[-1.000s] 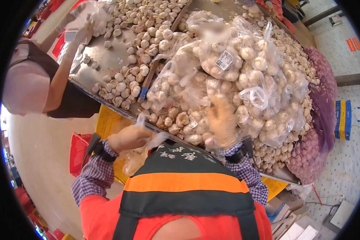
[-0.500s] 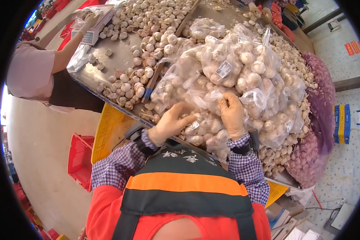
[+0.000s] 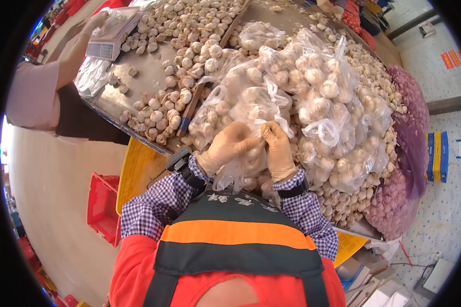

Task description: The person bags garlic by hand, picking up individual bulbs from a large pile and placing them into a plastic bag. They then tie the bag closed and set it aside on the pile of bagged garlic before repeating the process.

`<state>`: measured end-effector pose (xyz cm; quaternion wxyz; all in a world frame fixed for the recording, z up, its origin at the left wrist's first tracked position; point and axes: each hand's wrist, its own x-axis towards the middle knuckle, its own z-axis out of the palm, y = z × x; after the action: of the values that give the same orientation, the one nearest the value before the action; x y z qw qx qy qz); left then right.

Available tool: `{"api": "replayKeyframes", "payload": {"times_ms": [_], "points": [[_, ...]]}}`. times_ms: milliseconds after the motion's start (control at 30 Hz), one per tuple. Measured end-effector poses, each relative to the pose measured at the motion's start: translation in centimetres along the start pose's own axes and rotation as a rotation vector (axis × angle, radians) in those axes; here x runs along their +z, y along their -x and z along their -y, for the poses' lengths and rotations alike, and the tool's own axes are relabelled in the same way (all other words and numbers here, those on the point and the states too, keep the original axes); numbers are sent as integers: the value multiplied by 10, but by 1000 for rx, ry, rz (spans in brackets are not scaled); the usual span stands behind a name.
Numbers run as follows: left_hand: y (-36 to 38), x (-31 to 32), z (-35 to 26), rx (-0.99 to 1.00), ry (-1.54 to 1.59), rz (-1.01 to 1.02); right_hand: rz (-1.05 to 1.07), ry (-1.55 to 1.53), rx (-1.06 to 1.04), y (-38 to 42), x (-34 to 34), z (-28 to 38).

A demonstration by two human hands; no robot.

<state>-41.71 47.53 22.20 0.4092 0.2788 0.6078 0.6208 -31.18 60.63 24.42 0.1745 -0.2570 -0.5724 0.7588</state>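
Both my hands wear pale, thin gloves and meet over a clear plastic bag [image 3: 229, 173] close in front of my apron. My left hand [image 3: 228, 147] is closed, its fingertips gathered on the bag's thin film. Just to its right, my right hand [image 3: 278, 149] pinches the same film between thumb and finger, with a small white piece [image 3: 260, 122] at its fingertips. Garlic bulbs show through plastic below and between the hands. Beyond them, filled bags of garlic [image 3: 312, 77] are heaped, some with knotted tops. My hands hide part of the bag.
Loose garlic bulbs [image 3: 161, 115] lie on the metal table [image 3: 153, 66], divided by a wooden strip [image 3: 192, 108]. Another person [image 3: 38, 97] stands at left by a scale [image 3: 107, 47]. A red crate [image 3: 103, 207] and yellow crate [image 3: 141, 169] sit below; purple net sacks [image 3: 407, 128] stand right.
My left hand has moved right and closed on the film, while my right hand has shifted left and downward. The hands are closer together. The other person's arm has moved up and left.
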Motion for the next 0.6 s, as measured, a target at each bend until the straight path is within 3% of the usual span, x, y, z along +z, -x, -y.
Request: {"api": "replayKeyframes", "payload": {"times_ms": [67,133,200,267,300,333,400,467,600], "points": [[1,-3,-21,-17,-447,-9,-4,2,52,1,9,-1],[1,-5,-25,-73,-362,58,-60,-43,138,4,23,7],[2,-5,-23,-126,-276,122,-137,183,20,4,28,5],[6,-2,-17,355,-755,-1,-142,237,-21,2,23,-14],[7,2,-18,628,-865,-248,-106,321,-105,4,24,-16],[5,-3,-12,621,-864,-252,-66,403,-189,7,25,-16],[-7,-29,1,563,-1216,-429,-40,421,-208,15,26,-15],[-14,-42,1,648,-1138,-451,14,410,-89,20,25,-17],[-12,-53,18,428,-1107,-384,-80,258,68,22,3,-46]]}}
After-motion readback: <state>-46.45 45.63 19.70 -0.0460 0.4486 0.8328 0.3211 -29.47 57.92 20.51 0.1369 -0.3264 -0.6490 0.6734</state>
